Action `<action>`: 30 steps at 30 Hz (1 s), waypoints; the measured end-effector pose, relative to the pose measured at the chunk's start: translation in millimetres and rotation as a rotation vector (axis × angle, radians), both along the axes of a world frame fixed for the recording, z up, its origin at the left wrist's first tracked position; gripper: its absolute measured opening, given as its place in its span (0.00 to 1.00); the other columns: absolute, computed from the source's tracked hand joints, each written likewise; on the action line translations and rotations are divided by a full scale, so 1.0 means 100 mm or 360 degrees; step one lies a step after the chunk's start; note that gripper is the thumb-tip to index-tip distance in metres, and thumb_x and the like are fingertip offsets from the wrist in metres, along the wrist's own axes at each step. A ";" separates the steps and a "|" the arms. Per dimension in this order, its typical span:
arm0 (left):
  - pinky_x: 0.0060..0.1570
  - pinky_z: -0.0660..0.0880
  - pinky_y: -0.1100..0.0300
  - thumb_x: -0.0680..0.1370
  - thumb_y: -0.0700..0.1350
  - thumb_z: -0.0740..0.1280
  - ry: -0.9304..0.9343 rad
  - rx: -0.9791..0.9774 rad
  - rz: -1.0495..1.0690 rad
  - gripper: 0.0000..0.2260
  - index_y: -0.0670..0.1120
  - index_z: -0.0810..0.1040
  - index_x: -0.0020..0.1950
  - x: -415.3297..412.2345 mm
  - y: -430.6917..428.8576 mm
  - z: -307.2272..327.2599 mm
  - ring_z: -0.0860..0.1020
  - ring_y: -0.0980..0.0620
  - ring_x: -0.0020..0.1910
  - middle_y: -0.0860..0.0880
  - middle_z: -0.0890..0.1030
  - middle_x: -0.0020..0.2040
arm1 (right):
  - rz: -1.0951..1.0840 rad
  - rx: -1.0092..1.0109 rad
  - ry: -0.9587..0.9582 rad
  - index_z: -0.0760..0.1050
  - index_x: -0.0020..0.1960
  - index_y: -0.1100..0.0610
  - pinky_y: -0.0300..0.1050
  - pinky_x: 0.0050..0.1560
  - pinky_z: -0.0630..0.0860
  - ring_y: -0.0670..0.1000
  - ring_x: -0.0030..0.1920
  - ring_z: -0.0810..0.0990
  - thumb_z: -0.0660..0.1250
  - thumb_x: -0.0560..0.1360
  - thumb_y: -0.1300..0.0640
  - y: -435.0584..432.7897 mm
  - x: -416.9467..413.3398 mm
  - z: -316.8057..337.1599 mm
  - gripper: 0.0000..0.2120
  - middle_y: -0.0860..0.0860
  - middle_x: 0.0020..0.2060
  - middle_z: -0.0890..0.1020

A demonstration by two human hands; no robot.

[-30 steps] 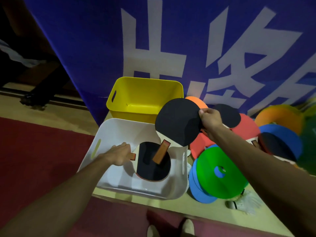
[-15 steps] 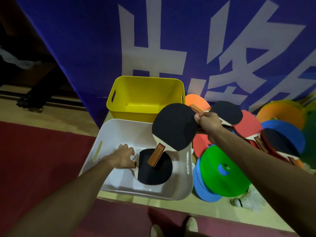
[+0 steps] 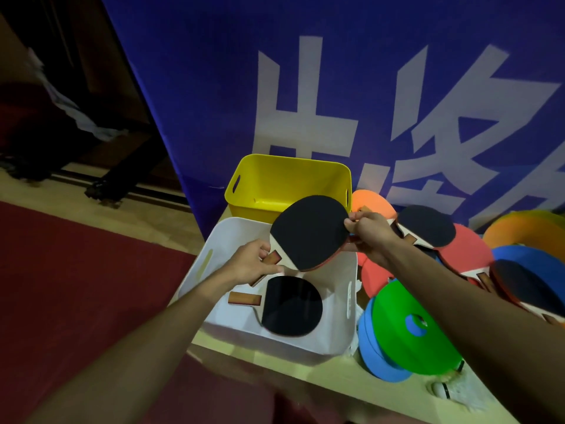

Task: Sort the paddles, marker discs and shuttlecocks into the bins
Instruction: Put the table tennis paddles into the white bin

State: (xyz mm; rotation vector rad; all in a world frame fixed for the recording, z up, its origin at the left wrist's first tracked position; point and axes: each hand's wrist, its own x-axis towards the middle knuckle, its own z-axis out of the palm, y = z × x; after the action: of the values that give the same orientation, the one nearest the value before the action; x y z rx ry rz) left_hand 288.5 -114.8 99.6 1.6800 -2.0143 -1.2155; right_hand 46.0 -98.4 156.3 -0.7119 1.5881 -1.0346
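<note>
A black-faced paddle (image 3: 308, 232) hangs over the white bin (image 3: 348, 301). My right hand (image 3: 368, 235) pinches its blade edge, and my left hand (image 3: 249, 264) holds its wooden handle. Another black paddle (image 3: 290, 306) lies flat inside the white bin. Behind stands an empty yellow bin (image 3: 287, 175). To the right lie more paddles (image 3: 426, 226) among orange, red, blue and green marker discs (image 3: 406, 328). A white shuttlecock (image 3: 455, 393) lies at the table's front right.
A blue banner (image 3: 336, 87) with white characters hangs right behind the bins. The light wooden table (image 3: 305, 374) ends near the white bin's front. Red carpet (image 3: 76, 286) covers the floor to the left. Dark furniture stands far left.
My left hand has left the paddle lying in the white bin and taken the handle of the paddle my right hand carries. That paddle has dropped lower over the white bin.
</note>
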 end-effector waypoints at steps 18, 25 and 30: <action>0.56 0.73 0.57 0.69 0.45 0.76 -0.0668 0.0174 -0.0425 0.24 0.41 0.74 0.62 0.35 0.00 -0.29 0.77 0.47 0.57 0.45 0.78 0.58 | 0.0912 -0.0182 0.1233 0.75 0.57 0.58 0.54 0.42 0.82 0.57 0.40 0.84 0.60 0.76 0.60 0.11 0.12 -0.13 0.11 0.57 0.44 0.82; 0.43 0.70 0.58 0.69 0.47 0.76 -0.0826 0.0231 -0.0679 0.13 0.44 0.74 0.42 0.15 -0.11 -0.61 0.74 0.48 0.43 0.47 0.75 0.42 | 0.0909 -0.0234 0.1304 0.77 0.56 0.57 0.50 0.49 0.79 0.55 0.48 0.81 0.60 0.76 0.60 0.22 0.15 -0.23 0.12 0.49 0.42 0.79; 0.42 0.68 0.61 0.70 0.45 0.75 -0.0923 0.0230 -0.0825 0.14 0.40 0.76 0.51 0.02 -0.12 -0.75 0.73 0.50 0.45 0.48 0.75 0.46 | 0.0860 -0.0190 0.1362 0.78 0.57 0.57 0.53 0.52 0.78 0.57 0.50 0.80 0.59 0.77 0.60 0.27 0.10 -0.28 0.13 0.54 0.46 0.80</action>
State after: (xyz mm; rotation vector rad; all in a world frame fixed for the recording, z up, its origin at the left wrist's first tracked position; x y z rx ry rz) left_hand 290.1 -126.5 24.3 1.7876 -2.9153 -1.1166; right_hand 56.3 -71.7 127.9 -1.7122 1.8609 -0.4200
